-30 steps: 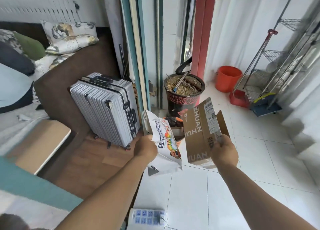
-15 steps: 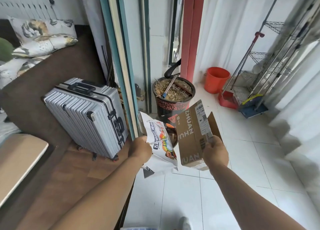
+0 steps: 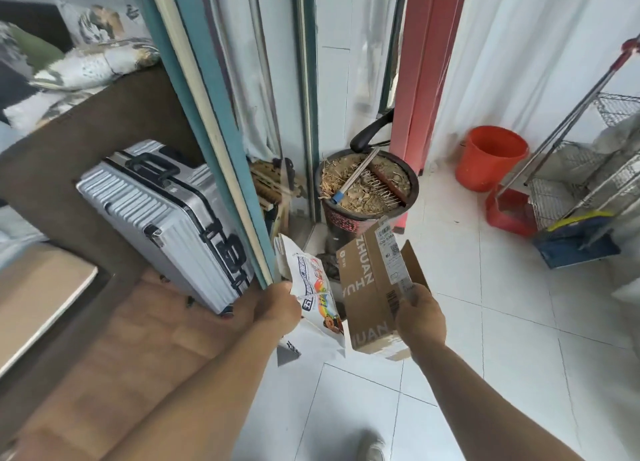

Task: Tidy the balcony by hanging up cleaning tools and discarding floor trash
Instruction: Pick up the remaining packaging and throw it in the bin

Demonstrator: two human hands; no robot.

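Left hand: our left hand (image 3: 278, 306) pinches the printed snack bag (image 3: 313, 289) by its left edge, fingers curled round it.
Right hand: our right hand (image 3: 420, 316) grips the cardboard box (image 3: 372, 294) at its right side, thumb over the shipping label (image 3: 393, 256).
Where the trash is: both pieces are off the floor (image 3: 519, 322), held side by side at the balcony threshold, just in front of the dark planter pot (image 3: 365, 214); they look close, but we cannot tell if they touch.
Bag handling: we judge it light, thin and floppy, likely slick; an edge pinch works, though a fuller handful would stop it slipping.
Box handling: we judge it light and fairly stiff, with 1 flap open; a grip across a folded edge, as now, keeps it from collapsing.
Cleaning tools: a long-handled dustpan (image 3: 509, 211) and a blue mop head (image 3: 575, 242) sit on the floor by the wire rack (image 3: 588, 176), near the orange bucket (image 3: 491, 157), not yet hung.
Change: compared with 0.5 s ago, our grips on both pieces are unchanged; the view has closed in on the pot and sliding-door frame (image 3: 221, 141), and the silver suitcase (image 3: 166, 218) sits nearer the left hand.
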